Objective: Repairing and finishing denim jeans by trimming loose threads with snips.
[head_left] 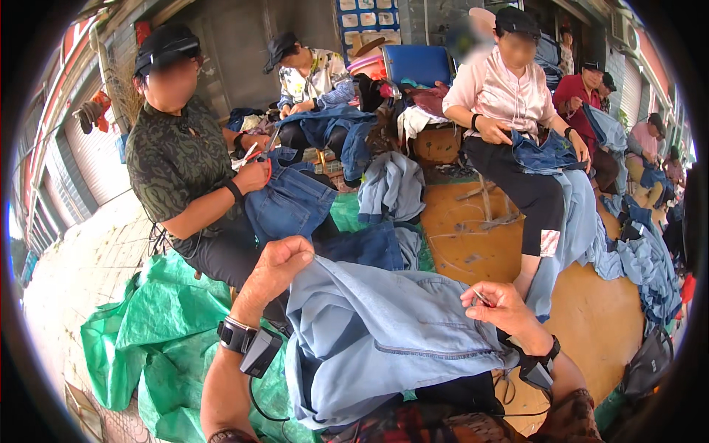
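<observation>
Pale blue denim (369, 314) draped over the lap, its upper edge raised. Left hand (279, 264) shut tight, thumb against fingers, pinching that edge. Right hand (509, 311) at the cloth's right side, fingers closed round a small metal tool (483, 299), mostly hidden; kind unclear. Green sheet (166, 332) lies left, brown board (594, 317) right.
</observation>
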Motion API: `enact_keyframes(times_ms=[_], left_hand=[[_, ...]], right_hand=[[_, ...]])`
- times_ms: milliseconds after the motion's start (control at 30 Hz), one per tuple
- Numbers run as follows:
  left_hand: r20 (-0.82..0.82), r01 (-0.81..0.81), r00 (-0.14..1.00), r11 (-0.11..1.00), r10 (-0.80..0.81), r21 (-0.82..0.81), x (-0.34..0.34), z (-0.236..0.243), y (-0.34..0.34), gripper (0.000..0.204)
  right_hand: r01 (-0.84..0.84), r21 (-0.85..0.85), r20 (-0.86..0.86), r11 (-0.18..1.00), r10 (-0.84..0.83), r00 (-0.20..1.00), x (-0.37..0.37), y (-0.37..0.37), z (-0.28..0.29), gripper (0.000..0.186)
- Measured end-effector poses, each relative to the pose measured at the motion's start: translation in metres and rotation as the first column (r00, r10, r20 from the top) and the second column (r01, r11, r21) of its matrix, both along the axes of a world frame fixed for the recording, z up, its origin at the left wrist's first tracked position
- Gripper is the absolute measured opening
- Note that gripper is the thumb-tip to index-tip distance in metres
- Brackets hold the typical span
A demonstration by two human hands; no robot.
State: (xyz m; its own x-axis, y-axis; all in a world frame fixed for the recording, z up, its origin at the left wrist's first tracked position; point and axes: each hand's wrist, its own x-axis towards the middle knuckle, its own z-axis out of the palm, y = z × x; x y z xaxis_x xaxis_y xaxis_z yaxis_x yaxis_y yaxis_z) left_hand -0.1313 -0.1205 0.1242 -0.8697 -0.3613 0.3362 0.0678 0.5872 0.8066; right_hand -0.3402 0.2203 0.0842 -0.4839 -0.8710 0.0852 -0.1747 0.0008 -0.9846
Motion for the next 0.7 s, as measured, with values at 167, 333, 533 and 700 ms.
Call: enact_keyframes(times_ms=[167,333,533,700], left_hand=[[0.063,0.282,0.952,0.936,-0.301,0.212,0.070,0.024,0.036,0.011],[0.396,0.424,0.683,0.775,-0.614,0.469,0.106,-0.069,0.077,0.014],[0.393,0.253,0.762,0.795,-0.515,0.552,0.111,-0.103,0.106,0.017],[0.400,0.273,0.781,0.839,-0.479,0.472,0.126,-0.107,0.111,0.016]], right_hand=[[0.096,0.047,0.142,0.994,-0.102,0.985,-0.021,0.009,-0.012,0.019],[0.134,0.124,0.107,0.983,-0.147,0.983,-0.037,0.007,-0.028,0.018],[0.257,0.215,-0.133,0.942,-0.232,0.964,-0.088,-0.018,-0.068,0.024],[0.241,0.310,0.031,0.920,-0.263,0.964,-0.097,-0.032,-0.080,0.026]])
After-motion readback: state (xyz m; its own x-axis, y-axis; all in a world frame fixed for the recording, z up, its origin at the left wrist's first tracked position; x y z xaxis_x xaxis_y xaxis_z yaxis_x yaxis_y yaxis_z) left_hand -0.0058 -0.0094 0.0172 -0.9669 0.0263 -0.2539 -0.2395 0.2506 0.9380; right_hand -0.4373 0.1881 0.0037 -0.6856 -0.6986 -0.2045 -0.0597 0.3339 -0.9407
